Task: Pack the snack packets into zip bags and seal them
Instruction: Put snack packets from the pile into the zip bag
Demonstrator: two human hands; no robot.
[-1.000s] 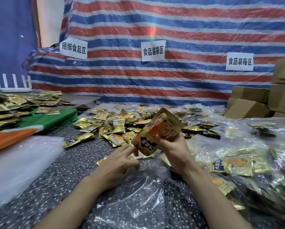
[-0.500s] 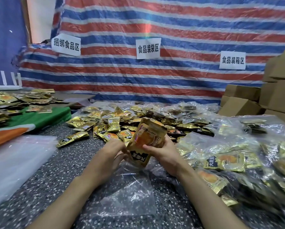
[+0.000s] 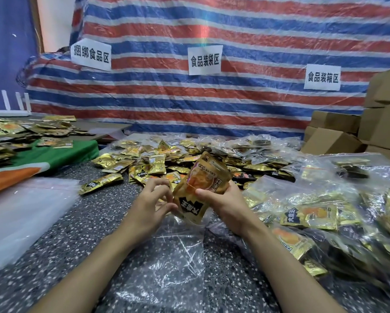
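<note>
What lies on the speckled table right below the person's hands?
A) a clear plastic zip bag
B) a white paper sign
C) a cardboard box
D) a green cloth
A: a clear zip bag spreads over the table beneath the right hand, which grips the gold snack packets.

Packing workshop: zone signs (image 3: 205, 60) on tarp (image 3: 257, 30), stacked cartons (image 3: 332, 143), heaped snack packets (image 3: 154, 160)

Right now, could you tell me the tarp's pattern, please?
The tarp has red, blue and white horizontal stripes; head view shows it.
</note>
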